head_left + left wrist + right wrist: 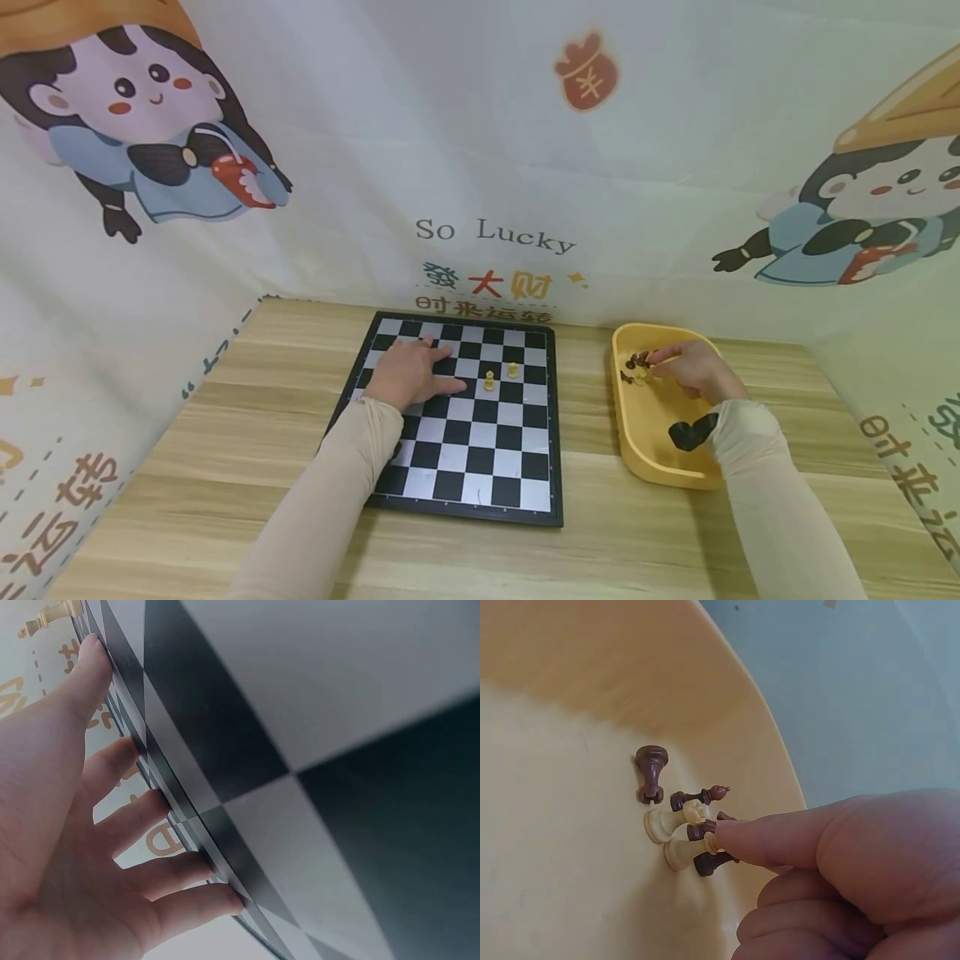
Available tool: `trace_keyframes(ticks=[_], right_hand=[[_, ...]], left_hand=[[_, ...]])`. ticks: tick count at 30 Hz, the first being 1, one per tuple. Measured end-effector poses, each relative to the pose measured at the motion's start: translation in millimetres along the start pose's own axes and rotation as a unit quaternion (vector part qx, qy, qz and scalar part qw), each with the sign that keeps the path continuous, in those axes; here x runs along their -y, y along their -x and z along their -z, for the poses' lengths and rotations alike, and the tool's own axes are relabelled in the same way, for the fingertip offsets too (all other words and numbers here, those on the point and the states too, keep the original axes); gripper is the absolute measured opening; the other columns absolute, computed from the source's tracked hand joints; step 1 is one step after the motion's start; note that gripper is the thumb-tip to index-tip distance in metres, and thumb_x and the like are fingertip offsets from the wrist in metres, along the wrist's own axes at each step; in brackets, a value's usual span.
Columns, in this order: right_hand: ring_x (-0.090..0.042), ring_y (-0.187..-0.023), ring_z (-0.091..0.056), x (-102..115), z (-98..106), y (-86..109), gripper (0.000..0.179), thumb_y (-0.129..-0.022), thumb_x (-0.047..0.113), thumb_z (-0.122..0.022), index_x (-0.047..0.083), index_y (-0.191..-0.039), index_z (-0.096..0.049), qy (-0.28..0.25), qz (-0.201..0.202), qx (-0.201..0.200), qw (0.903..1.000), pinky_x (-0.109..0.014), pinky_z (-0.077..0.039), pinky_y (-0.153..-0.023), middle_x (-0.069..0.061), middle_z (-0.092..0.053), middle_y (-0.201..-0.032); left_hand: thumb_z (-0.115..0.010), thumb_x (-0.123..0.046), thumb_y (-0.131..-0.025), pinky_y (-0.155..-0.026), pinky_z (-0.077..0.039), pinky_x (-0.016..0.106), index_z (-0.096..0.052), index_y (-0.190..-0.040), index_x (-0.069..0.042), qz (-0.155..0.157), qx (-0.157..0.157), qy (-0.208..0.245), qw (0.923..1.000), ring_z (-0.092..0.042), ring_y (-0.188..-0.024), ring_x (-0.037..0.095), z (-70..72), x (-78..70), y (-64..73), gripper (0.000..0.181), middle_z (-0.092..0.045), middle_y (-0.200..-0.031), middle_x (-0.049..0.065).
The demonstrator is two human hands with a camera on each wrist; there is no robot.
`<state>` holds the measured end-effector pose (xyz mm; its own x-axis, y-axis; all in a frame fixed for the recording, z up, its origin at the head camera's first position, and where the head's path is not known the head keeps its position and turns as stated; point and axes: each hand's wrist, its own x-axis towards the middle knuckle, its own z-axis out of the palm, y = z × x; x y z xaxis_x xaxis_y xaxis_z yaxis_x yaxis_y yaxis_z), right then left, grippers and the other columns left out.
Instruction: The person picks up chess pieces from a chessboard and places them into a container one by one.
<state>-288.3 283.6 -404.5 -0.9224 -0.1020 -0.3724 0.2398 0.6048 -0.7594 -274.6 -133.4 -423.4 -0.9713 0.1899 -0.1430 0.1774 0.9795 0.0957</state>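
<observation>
My left hand (pixel 407 372) rests on a black-and-white chessboard (pixel 452 457), its fingers spread; in the left wrist view the fingertips touch the squares. To the right of that hand stand two cream chess pieces, one nearer (pixel 489 381) and one farther (pixel 512 369). Inside a yellow tray (pixel 633 454), my right hand (pixel 701 372) reaches to a small cluster of chess pieces. In the right wrist view a fingertip covers the head of a lying cream chess piece (pixel 679 855); whether it is pinched is hidden. Another cream piece (pixel 664 823) lies beside it.
A dark rook (pixel 652 774) and a dark bishop (pixel 699 797) lie in the tray, with other dark pieces partly hidden. The tray stands right of the board on a wooden table (pixel 588 517). A printed curtain (pixel 480 150) hangs behind and at both sides.
</observation>
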Motion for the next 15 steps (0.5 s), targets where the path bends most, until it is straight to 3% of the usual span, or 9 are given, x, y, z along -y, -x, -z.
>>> trace_keyframes(ticks=[4, 6, 9, 11, 13, 15], right_hand=[[-0.002, -0.041, -0.025, 3, 1, 2.9, 0.045, -0.100, 0.012, -0.061, -0.010, -0.137, -0.053, 0.013, 0.001, -0.001, 0.9999, -0.020, -0.029, -0.044, 0.013, -0.044, -0.054], [-0.003, -0.041, -0.025, 5, 1, 4.2, 0.043, -0.100, 0.013, -0.061, -0.008, -0.137, -0.055, 0.026, 0.004, -0.008, 0.9996, -0.021, -0.030, -0.043, 0.012, -0.048, -0.056], [-0.004, -0.042, -0.025, 12, 1, 6.9, 0.041, -0.101, 0.015, -0.060, -0.006, -0.136, -0.058, 0.045, 0.020, -0.022, 0.9985, -0.022, -0.031, -0.043, 0.001, -0.067, -0.078], [-0.004, -0.043, -0.027, 18, 0, 8.4, 0.041, -0.100, 0.017, -0.060, -0.004, -0.135, -0.060, 0.062, 0.031, -0.034, 0.9971, -0.022, -0.032, -0.043, -0.005, -0.072, -0.098], [-0.004, -0.043, -0.027, 24, -2, 9.8, 0.040, -0.100, 0.020, -0.060, -0.002, -0.134, -0.061, 0.071, 0.040, -0.042, 0.9958, -0.022, -0.032, -0.043, -0.004, -0.072, -0.096], [-0.004, -0.043, -0.028, 31, -5, 11.2, 0.040, -0.099, 0.023, -0.061, 0.001, -0.132, -0.063, 0.077, 0.043, -0.047, 0.9950, -0.022, -0.032, -0.043, 0.001, -0.067, -0.078]], left_hand=[[-0.064, -0.068, -0.089, -0.129, -0.027, 0.053, -0.047, -0.154, -0.023, 0.001, -0.001, 0.002, 1.0000, -0.041, -0.150, 0.037, -0.3, 0.0, 0.1, 0.081, -0.042, -0.161, 0.017], [-0.064, -0.068, -0.089, -0.129, -0.026, 0.052, -0.047, -0.154, -0.023, 0.003, 0.000, 0.003, 1.0000, -0.040, -0.150, 0.037, -0.5, 0.1, -0.2, 0.081, -0.041, -0.161, 0.017], [-0.064, -0.068, -0.089, -0.129, -0.026, 0.053, -0.047, -0.154, -0.023, 0.005, 0.001, 0.004, 1.0000, -0.040, -0.150, 0.037, -0.7, 0.5, -0.3, 0.081, -0.041, -0.161, 0.017], [-0.065, -0.068, -0.088, -0.129, -0.026, 0.053, -0.047, -0.154, -0.023, 0.006, 0.001, 0.004, 1.0000, -0.040, -0.151, 0.037, -0.7, 0.6, -0.4, 0.081, -0.041, -0.161, 0.017], [-0.065, -0.068, -0.089, -0.129, -0.026, 0.053, -0.047, -0.154, -0.023, 0.006, 0.000, 0.004, 1.0000, -0.040, -0.151, 0.037, -0.9, 0.6, -0.7, 0.081, -0.041, -0.161, 0.017], [-0.064, -0.068, -0.089, -0.129, -0.026, 0.052, -0.047, -0.154, -0.023, 0.004, 0.001, 0.004, 1.0000, -0.040, -0.151, 0.036, -1.0, 0.4, -1.0, 0.081, -0.041, -0.161, 0.017]])
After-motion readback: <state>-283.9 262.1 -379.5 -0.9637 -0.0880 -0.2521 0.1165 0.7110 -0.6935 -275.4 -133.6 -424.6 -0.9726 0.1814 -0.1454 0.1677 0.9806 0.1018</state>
